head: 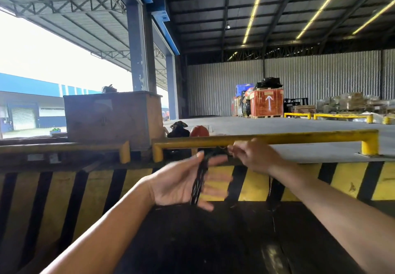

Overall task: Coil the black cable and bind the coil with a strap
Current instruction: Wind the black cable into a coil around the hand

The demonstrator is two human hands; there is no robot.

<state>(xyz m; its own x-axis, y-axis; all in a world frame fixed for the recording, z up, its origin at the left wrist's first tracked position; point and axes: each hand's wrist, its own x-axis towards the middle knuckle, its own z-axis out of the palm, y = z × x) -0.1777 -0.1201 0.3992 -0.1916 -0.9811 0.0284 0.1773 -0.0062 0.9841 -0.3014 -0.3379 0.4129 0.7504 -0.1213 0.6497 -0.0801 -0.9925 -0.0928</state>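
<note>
A black cable coil of several loops hangs upright across the palm of my left hand. The thumb is on top and the fingers are spread, blurred by motion. My right hand is up and to the right, its fingers pinched on a strand of the cable at the coil's top. A thin black strand hangs down below my right wrist. I see no strap.
A yellow guard rail runs just behind my hands. Below it is a yellow-and-black striped edge. A large brown box stands at the left, with a dark bag and an orange object beside it. Crates stand far back.
</note>
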